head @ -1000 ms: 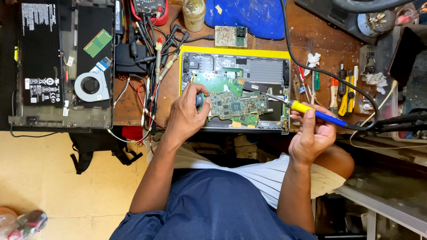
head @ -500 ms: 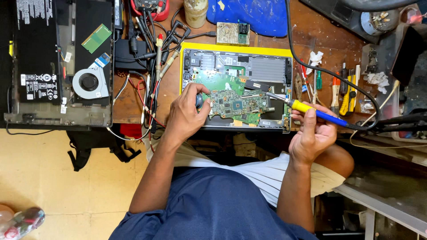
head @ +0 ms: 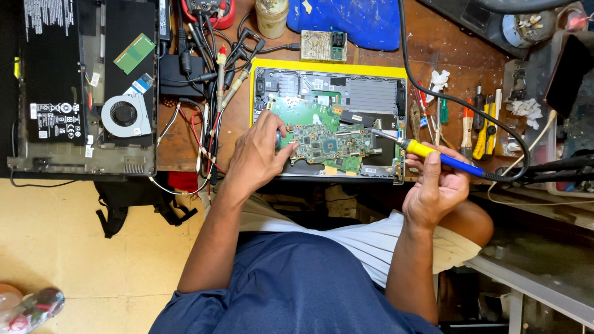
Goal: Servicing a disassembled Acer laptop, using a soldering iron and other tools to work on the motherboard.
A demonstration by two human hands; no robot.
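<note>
- One view only, from the wearer's head, looking steeply down past the torso onto the workbench.
- Both hands sit mid-frame, near the lens.
- Beyond the grip lies the bench's far edge; floor shows lower left.

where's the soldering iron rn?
Head view, right of centre: the soldering iron is in the right hand, tip at the right edge of the circuit board the left hand steadies.

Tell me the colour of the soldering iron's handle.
Yellow grip, blue rear, on the soldering iron in the right hand; head view.
</note>
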